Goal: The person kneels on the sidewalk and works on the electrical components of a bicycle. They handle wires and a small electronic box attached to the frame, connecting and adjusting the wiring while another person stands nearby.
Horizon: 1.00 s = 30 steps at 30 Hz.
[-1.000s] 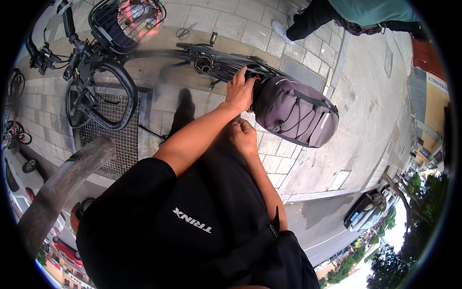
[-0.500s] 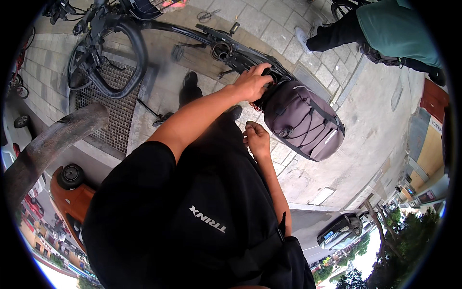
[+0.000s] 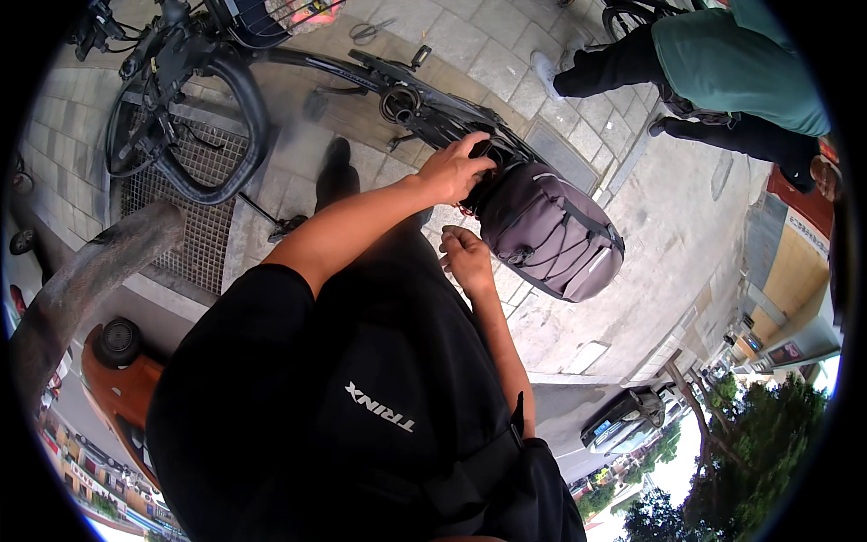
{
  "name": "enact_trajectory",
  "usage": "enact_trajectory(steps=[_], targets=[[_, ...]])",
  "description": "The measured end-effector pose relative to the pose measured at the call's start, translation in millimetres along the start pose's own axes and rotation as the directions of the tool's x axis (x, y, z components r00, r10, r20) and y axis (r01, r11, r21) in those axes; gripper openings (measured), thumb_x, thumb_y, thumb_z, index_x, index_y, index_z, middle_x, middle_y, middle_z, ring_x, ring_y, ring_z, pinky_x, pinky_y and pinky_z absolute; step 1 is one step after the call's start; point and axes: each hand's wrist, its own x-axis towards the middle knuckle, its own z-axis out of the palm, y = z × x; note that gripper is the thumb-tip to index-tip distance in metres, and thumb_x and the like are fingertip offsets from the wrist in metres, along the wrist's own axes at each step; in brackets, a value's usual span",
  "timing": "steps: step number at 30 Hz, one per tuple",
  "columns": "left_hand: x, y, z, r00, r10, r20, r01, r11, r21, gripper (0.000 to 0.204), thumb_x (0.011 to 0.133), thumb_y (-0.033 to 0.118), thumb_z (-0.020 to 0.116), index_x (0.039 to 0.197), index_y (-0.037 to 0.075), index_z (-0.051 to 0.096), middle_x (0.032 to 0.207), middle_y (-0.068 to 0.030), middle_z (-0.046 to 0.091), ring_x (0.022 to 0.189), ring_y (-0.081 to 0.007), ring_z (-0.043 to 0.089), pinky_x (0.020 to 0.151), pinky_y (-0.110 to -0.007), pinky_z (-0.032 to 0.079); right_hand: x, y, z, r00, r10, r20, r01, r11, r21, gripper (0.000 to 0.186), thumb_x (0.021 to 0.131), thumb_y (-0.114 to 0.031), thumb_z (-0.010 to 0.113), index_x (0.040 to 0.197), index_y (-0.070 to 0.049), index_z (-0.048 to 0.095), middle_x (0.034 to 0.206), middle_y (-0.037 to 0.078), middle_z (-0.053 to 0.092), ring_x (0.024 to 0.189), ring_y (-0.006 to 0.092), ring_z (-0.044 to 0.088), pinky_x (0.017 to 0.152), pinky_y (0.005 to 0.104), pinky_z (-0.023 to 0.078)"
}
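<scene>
A black bicycle stretches across the ground in front of me. At its rear end sits a grey-purple bag with black cords crisscrossed over its top. My left hand reaches to the dark gap between the bicycle's frame and the bag, its fingers bent over a dark part there; what they grip is hidden. Just below, beside the bag's near edge, my right hand hangs apart from the bicycle with its fingers curled together. Anything inside those fingers is too small to make out.
At upper right stands a person in a green shirt, close to another bicycle's wheel. A tree trunk leans in at left above a metal grate. An orange car and a dark car are parked behind me.
The whole view has shifted slightly, so the bicycle and bag appear farther left. Both hands keep nearly the same poses beside the bag. More of the person in green shows.
</scene>
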Motion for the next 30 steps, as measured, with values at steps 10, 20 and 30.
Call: enact_trajectory(steps=[10,20,30], targets=[[-17,-1,30,0.971,-0.168,-0.171,0.141,0.977,-0.16,0.047,0.09,0.008,0.073,0.133,0.025,0.068,0.15,-0.0149,0.047,0.132,-0.0409,0.057,0.106,-0.047,0.053,-7,-35,-4,0.998,-0.062,0.003,0.06,0.96,-0.273,0.039,0.103,-0.026,0.062,0.125,0.004,0.071,0.097,0.02,0.076,0.076,0.0247,0.074,0.074,0.0368,0.058],[-2,7,15,0.97,-0.064,-0.234,0.059,0.998,-0.028,0.068,0.084,0.015,0.079,0.146,0.02,0.05,0.14,-0.0133,0.052,0.123,-0.038,0.062,0.097,-0.048,0.057,-41,-108,-19,0.858,-0.511,0.062,0.38,0.548,-0.745,0.031,0.101,-0.021,0.065,0.125,-0.003,0.071,0.101,0.02,0.075,0.092,0.0389,0.074,0.083,0.0465,0.057],[0,5,28,0.946,-0.047,-0.32,0.049,0.999,-0.001,0.069,0.083,0.016,0.079,0.144,0.015,0.048,0.137,-0.013,0.054,0.121,-0.0379,0.064,0.093,-0.048,0.061,-36,-110,-26,0.834,-0.552,-0.003,0.326,0.498,-0.803,0.028,0.1,-0.024,0.066,0.119,-0.004,0.073,0.103,0.02,0.075,0.093,0.0402,0.073,0.083,0.0476,0.057]])
